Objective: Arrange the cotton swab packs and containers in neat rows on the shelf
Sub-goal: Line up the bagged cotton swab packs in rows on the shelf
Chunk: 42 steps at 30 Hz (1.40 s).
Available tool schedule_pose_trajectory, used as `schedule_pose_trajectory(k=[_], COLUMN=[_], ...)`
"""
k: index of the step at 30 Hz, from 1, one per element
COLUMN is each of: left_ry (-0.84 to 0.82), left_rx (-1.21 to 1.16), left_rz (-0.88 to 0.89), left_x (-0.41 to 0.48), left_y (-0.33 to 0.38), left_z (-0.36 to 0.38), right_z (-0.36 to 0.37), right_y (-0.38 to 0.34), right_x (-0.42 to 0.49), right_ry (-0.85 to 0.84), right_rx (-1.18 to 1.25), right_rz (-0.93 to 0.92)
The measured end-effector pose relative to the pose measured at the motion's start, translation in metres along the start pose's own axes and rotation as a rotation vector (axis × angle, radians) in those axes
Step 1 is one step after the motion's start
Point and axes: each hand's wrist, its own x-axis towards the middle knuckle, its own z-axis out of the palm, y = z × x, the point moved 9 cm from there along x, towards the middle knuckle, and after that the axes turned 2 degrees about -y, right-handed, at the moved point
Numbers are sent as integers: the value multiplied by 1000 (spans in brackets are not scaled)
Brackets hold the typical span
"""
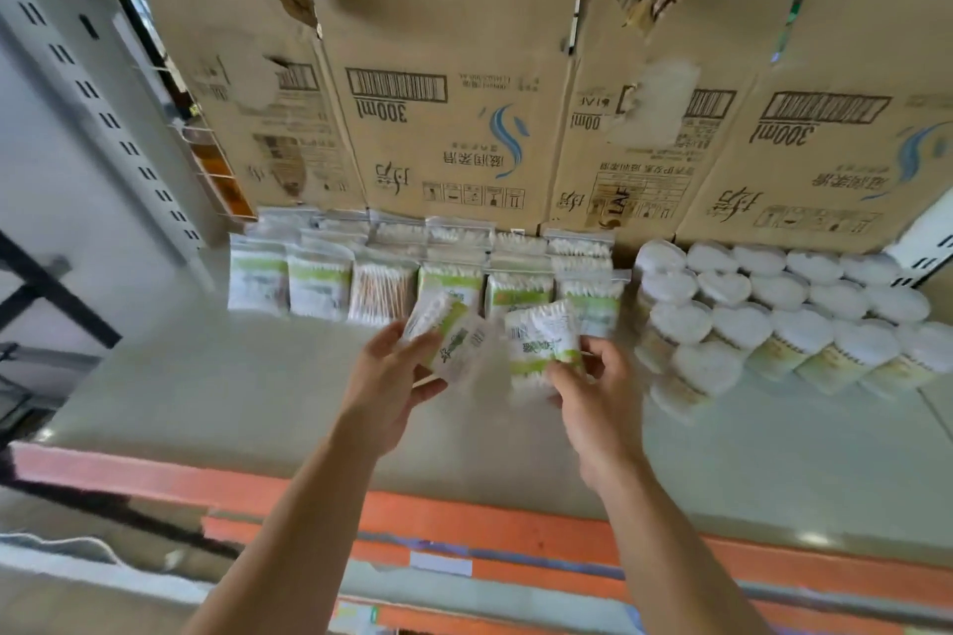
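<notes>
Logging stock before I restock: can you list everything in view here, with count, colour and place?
Shelved packs: many, white and green, one tan; rows at back, left of centre.
Held packs: two, white and green; one in each hand, above the shelf.
Containers: many, white lids; rows at back right.
Cardboard: several flattened sheets, brown; behind the goods.
Shelf: one, pale top, orange front edge.
Post: one, white, slotted; far left.
Left hand: grips one pack.
Right hand: grips the other.

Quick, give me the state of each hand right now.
Left hand: grips a tilted swab pack.
Right hand: grips another swab pack, held upright.
</notes>
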Motion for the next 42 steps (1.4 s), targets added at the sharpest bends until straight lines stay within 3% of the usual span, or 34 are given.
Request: schedule_pose_trajectory(k=[6,15,19,23,28,33,42], left_ry=[-33,64,107,179,227,227,247], left_rx=[14,140,303,604,634,674,789], left_rz=[-32,28,110,300,367,411,461], left_x=[15,31,36,34,32,31,36], left_y=[-3,4,10,29,38,44,47], left_z=[-9,-9,-11,-11,-14,-11,-8], right_z=[-1,-2,1,6,7,2,24], right_y=[1,2,0,-7,-11,-35,-62], right_x=[-9,4,9,15,24,28,29], right_ry=[70,56,37,13,-7,-7,-207], right_rx=[39,-9,-17,-34,-57,-180,-570], right_rz=[9,29,23,0,2,-97,-192])
